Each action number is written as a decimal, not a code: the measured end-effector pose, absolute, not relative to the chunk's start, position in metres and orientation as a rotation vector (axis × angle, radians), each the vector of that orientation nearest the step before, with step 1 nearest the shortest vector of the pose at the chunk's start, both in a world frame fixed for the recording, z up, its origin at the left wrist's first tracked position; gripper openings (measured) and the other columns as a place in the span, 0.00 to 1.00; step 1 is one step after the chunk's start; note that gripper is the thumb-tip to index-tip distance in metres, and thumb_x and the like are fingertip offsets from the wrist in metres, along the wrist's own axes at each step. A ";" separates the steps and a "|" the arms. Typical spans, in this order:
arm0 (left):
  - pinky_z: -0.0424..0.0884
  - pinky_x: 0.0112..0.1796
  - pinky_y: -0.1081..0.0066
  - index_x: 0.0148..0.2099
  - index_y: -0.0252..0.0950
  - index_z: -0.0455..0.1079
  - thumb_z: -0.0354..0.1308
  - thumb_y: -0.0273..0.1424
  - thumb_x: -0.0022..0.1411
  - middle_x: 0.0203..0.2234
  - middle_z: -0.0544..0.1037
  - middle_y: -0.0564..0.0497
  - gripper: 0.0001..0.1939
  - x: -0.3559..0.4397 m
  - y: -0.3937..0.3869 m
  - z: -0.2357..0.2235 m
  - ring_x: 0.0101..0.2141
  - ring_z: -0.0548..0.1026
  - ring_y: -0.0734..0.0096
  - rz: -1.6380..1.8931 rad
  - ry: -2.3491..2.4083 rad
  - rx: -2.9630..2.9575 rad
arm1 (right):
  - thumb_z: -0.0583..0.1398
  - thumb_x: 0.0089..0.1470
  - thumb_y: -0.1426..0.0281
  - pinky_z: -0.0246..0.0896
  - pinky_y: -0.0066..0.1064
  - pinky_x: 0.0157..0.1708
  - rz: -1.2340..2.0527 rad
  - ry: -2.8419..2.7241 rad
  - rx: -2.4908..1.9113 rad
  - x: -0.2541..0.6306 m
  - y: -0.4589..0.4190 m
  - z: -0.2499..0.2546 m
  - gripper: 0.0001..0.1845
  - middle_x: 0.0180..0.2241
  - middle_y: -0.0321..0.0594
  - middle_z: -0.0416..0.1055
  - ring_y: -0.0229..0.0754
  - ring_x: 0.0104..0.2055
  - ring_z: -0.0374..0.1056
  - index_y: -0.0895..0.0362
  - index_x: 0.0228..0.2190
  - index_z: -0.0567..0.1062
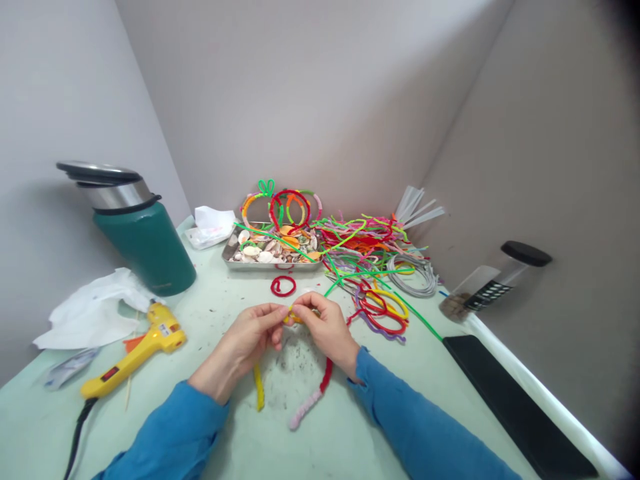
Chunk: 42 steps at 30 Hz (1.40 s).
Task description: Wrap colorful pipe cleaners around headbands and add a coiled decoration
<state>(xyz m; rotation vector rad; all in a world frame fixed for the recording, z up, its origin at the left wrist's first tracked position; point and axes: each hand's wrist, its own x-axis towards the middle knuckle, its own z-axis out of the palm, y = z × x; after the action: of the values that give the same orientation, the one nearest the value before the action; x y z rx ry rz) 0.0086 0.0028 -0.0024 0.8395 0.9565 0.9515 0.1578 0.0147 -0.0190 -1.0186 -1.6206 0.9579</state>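
My left hand (255, 333) and my right hand (323, 327) meet over the middle of the table, fingertips pinched together. Between them is a yellow pipe cleaner (295, 316), partly covered by the fingers. Below my left hand a fuzzy yellow end (259, 387) sticks out. Under my right wrist a band wrapped in red and pale pink pipe cleaner (313, 400) comes out. My hands hide whether these parts join up. Just beyond my fingers lies a small red pipe cleaner ring (283, 286).
A metal tray of seashells (273, 265) stands behind, with wrapped hoops (290, 210) at its back. Loose pipe cleaners (360, 240), scissors (383, 310) and coiled wire (415, 277) lie right. At left are a yellow glue gun (145, 347), a green bottle (145, 247) and tissue (95, 310).
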 end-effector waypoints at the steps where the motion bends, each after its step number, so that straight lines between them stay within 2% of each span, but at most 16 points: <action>1: 0.60 0.16 0.79 0.29 0.30 0.69 0.63 0.33 0.49 0.14 0.67 0.57 0.11 0.008 0.003 -0.002 0.13 0.60 0.84 0.940 0.947 0.837 | 0.55 0.52 0.69 0.58 0.26 0.34 0.954 -1.617 -1.013 0.158 0.014 -0.019 0.07 0.27 0.36 0.69 0.36 0.32 0.64 0.58 0.28 0.71; 8: 0.62 0.16 0.79 0.27 0.30 0.67 0.64 0.33 0.48 0.15 0.68 0.56 0.11 0.009 0.003 -0.003 0.12 0.60 0.85 0.946 0.994 0.891 | 0.56 0.52 0.69 0.58 0.26 0.33 0.927 -1.591 -1.004 0.156 0.014 -0.021 0.06 0.27 0.36 0.68 0.36 0.31 0.63 0.58 0.27 0.71; 13: 0.64 0.17 0.78 0.32 0.30 0.69 0.64 0.33 0.48 0.19 0.71 0.55 0.12 0.010 0.003 -0.003 0.13 0.62 0.85 0.983 1.024 0.904 | 0.56 0.52 0.69 0.58 0.26 0.33 1.012 -1.543 -1.000 0.155 0.016 -0.021 0.07 0.27 0.36 0.69 0.36 0.31 0.64 0.59 0.27 0.72; 17: 0.64 0.18 0.79 0.29 0.30 0.69 0.63 0.33 0.49 0.12 0.66 0.58 0.11 0.009 0.003 -0.002 0.13 0.62 0.83 0.969 1.026 0.905 | 0.56 0.53 0.66 0.58 0.26 0.30 1.122 -1.497 -0.959 0.155 0.018 -0.021 0.10 0.24 0.35 0.69 0.35 0.28 0.63 0.59 0.27 0.73; 20: 0.64 0.17 0.80 0.29 0.29 0.69 0.63 0.32 0.49 0.15 0.70 0.56 0.10 0.008 0.004 -0.004 0.13 0.62 0.85 1.004 1.032 0.871 | 0.55 0.54 0.64 0.57 0.25 0.29 1.165 -1.503 -0.957 0.157 0.020 -0.021 0.12 0.26 0.36 0.69 0.35 0.28 0.63 0.59 0.29 0.74; 23: 0.64 0.17 0.80 0.29 0.29 0.69 0.62 0.32 0.50 0.16 0.70 0.55 0.10 0.008 0.005 -0.005 0.13 0.62 0.85 1.000 1.025 0.877 | 0.57 0.51 0.66 0.59 0.27 0.32 1.191 -1.513 -0.968 0.158 0.021 -0.022 0.10 0.30 0.37 0.71 0.37 0.31 0.65 0.59 0.33 0.74; 27: 0.65 0.17 0.79 0.28 0.29 0.69 0.61 0.33 0.52 0.09 0.64 0.58 0.10 0.008 0.004 -0.005 0.12 0.62 0.83 0.929 1.023 0.898 | 0.57 0.51 0.67 0.59 0.27 0.33 1.140 -1.552 -0.984 0.159 0.021 -0.025 0.07 0.27 0.36 0.70 0.36 0.30 0.65 0.58 0.30 0.72; 32: 0.67 0.17 0.77 0.29 0.30 0.69 0.59 0.30 0.53 0.18 0.71 0.53 0.07 0.008 0.003 -0.001 0.13 0.61 0.83 0.942 0.993 0.803 | 0.56 0.52 0.68 0.58 0.27 0.32 1.120 -1.544 -0.984 0.159 0.021 -0.026 0.06 0.25 0.35 0.69 0.35 0.29 0.64 0.58 0.28 0.71; 36: 0.66 0.16 0.78 0.28 0.30 0.68 0.58 0.28 0.54 0.13 0.66 0.56 0.06 0.008 0.003 0.001 0.12 0.61 0.83 0.913 0.991 0.792 | 0.56 0.51 0.68 0.57 0.26 0.32 1.093 -1.559 -0.997 0.159 0.020 -0.025 0.06 0.26 0.34 0.68 0.35 0.29 0.62 0.58 0.28 0.71; 42: 0.63 0.15 0.80 0.28 0.29 0.68 0.61 0.27 0.50 0.16 0.69 0.55 0.06 0.007 0.003 -0.001 0.13 0.59 0.85 0.916 0.963 0.783 | 0.56 0.51 0.69 0.57 0.26 0.32 1.096 -1.567 -0.961 0.158 0.019 -0.024 0.06 0.26 0.34 0.67 0.35 0.30 0.62 0.58 0.28 0.71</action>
<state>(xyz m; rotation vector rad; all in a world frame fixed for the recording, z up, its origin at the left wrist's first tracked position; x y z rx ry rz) 0.0074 0.0028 -0.0007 0.7828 0.9631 0.9164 0.1583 0.0191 -0.0240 -0.9609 -1.5670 1.0960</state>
